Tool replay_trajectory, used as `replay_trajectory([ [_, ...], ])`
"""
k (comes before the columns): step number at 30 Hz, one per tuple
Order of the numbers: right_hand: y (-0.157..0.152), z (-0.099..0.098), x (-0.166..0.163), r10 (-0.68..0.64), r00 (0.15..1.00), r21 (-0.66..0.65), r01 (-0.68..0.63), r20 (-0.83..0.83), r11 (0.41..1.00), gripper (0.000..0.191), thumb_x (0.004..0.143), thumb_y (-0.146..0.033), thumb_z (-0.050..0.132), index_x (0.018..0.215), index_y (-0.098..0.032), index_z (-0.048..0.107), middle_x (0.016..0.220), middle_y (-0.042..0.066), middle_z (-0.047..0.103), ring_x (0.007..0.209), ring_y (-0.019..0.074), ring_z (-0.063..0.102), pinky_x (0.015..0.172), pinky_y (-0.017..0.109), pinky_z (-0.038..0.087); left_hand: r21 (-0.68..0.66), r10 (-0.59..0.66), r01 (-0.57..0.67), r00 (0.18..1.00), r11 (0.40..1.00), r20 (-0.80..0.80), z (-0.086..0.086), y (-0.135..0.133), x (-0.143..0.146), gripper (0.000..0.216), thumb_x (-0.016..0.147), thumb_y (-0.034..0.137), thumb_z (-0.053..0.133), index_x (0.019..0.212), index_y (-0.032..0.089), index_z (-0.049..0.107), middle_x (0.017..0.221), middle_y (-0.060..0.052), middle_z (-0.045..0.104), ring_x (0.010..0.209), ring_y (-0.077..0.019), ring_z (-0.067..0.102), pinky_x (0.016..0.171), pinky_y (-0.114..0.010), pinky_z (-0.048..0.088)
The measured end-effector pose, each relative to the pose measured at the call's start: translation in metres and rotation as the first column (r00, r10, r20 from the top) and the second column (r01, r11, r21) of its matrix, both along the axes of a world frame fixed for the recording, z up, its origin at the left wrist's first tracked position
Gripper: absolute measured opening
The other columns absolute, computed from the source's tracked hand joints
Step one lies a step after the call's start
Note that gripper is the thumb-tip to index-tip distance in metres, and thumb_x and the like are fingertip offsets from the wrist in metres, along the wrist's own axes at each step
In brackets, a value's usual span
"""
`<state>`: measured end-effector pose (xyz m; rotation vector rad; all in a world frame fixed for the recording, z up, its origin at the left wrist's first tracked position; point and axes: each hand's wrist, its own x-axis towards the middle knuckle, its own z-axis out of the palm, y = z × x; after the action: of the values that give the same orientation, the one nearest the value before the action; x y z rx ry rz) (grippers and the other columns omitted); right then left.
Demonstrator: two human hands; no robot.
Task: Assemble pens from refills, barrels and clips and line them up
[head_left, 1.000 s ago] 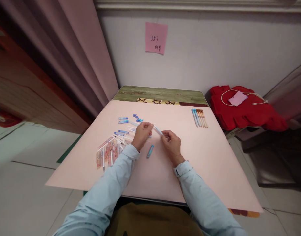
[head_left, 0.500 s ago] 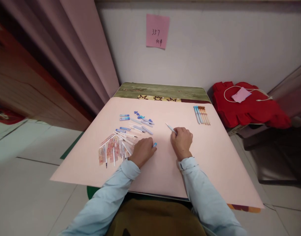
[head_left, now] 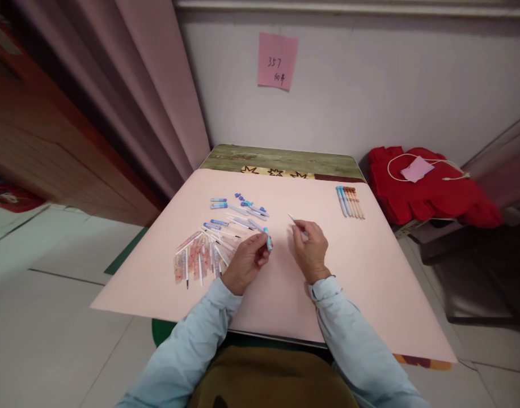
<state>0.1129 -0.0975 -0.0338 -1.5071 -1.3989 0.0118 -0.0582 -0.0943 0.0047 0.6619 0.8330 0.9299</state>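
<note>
My left hand (head_left: 248, 263) pinches a short light-blue pen barrel (head_left: 268, 240), held upright between thumb and fingers above the paper. Opposite it, my right hand (head_left: 312, 252) grips a slim pale pen part (head_left: 291, 217); its tip points up and left, and the rest is hidden by the fingers. Left of my left hand lie white pen refills (head_left: 201, 272) on pinkish patterned pen barrels (head_left: 178, 271). Beyond these are blue pen barrels (head_left: 219, 206), pale lower pen barrels (head_left: 238, 209) and small blue pen tops (head_left: 248, 203).
Several pens (head_left: 350, 203), blue and brown-topped, lie in a row at the far right of the pink paper (head_left: 370, 294). A red cloth (head_left: 438, 204) with a white cable sits right of the table. A pink note (head_left: 278, 59) hangs on the wall.
My left hand has lifted and turned, bringing the blue barrel upright into clearer view. My right hand has turned, and less of its pen part shows. The view has shifted slightly.
</note>
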Motion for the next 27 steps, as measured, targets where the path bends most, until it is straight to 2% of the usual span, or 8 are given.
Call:
replay_trajectory([
  [3,-0.01,0.005,-0.017,0.235,0.963,0.019,-0.235,-0.131,0.972,0.018,0.091,-0.03,0.059,0.104,-0.021,0.068,0.085,0.003,0.068,0.074,0.0155,0.06,0.074,0.03,0.05,-0.022,0.082,-0.08,0.989,0.997,0.12,-0.003,0.0,0.005,0.033,0.068,0.036,0.082,0.08,0.013,0.062,0.072,0.001,0.057,0.054,-0.0034,0.045,0.041,-0.013,0.026],
  [5,-0.014,0.006,-0.026,0.349,0.917,0.019,-0.353,-0.194,0.936,0.025,0.089,-0.032,0.063,0.111,-0.022,0.067,0.086,0.003,0.068,0.072,0.0145,0.06,0.072,0.029,0.052,-0.006,0.09,-0.09,0.985,0.996,0.149,-0.006,0.0,0.007,0.032,0.069,0.036,0.082,0.079,0.013,0.062,0.069,0.002,0.055,0.054,-0.0039,0.044,0.041,-0.014,0.028],
  [9,-0.016,0.006,-0.033,0.432,0.876,0.023,-0.437,-0.216,0.899,0.03,0.085,-0.034,0.068,0.113,-0.022,0.067,0.09,0.003,0.067,0.074,0.0145,0.06,0.072,0.029,0.053,0.004,0.105,-0.107,0.98,0.994,0.168,-0.011,-0.001,0.01,0.031,0.071,0.036,0.08,0.079,0.014,0.061,0.067,0.003,0.054,0.051,-0.0036,0.041,0.042,-0.015,0.028],
  [12,-0.015,0.007,-0.033,0.389,0.898,0.023,-0.393,-0.203,0.919,0.023,0.086,-0.033,0.067,0.106,-0.022,0.069,0.087,0.002,0.067,0.069,0.0132,0.058,0.068,0.028,0.052,0.004,0.116,-0.119,0.976,0.993,0.183,-0.012,0.003,0.015,0.029,0.072,0.036,0.079,0.077,0.014,0.06,0.066,0.003,0.055,0.051,-0.0039,0.042,0.043,-0.015,0.029],
  [16,-0.011,0.007,-0.028,0.191,0.957,0.042,-0.186,-0.217,0.982,0.021,0.089,-0.035,0.062,0.103,-0.02,0.07,0.089,0.004,0.067,0.068,0.0132,0.058,0.069,0.028,0.051,0.0,0.082,-0.084,0.97,0.996,0.229,-0.012,0.017,0.041,0.032,0.072,0.036,0.078,0.071,0.015,0.054,0.058,0.006,0.049,0.047,-0.0035,0.038,0.043,-0.016,0.029],
  [20,-0.007,0.006,-0.019,0.015,0.972,0.042,-0.005,-0.236,0.999,0.023,0.09,-0.036,0.06,0.101,-0.019,0.07,0.094,0.006,0.068,0.075,0.0147,0.061,0.072,0.029,0.051,-0.068,0.01,0.013,0.942,0.998,0.336,-0.015,0.029,0.069,0.028,0.073,0.031,0.077,0.073,0.015,0.054,0.06,0.005,0.051,0.047,-0.0031,0.038,0.045,-0.015,0.032],
  [24,-0.005,0.006,-0.015,-0.004,0.966,0.032,0.013,-0.258,0.999,0.023,0.087,-0.038,0.065,0.097,-0.018,0.071,0.091,0.005,0.068,0.069,0.0136,0.06,0.07,0.029,0.051,-0.17,0.024,0.056,0.899,0.984,0.438,-0.019,0.033,0.074,0.021,0.073,0.024,0.075,0.077,0.014,0.058,0.066,0.004,0.055,0.052,-0.0031,0.044,0.048,-0.014,0.036],
  [27,-0.003,0.005,-0.016,0.031,0.941,0.03,-0.022,-0.337,0.999,0.022,0.091,-0.037,0.059,0.094,-0.018,0.07,0.091,0.005,0.068,0.076,0.0151,0.064,0.075,0.03,0.052,-0.174,0.015,0.084,0.866,0.981,0.499,-0.021,0.034,0.066,0.016,0.074,0.02,0.074,0.08,0.013,0.061,0.067,0.003,0.055,0.056,-0.0037,0.047,0.048,-0.013,0.037],
])
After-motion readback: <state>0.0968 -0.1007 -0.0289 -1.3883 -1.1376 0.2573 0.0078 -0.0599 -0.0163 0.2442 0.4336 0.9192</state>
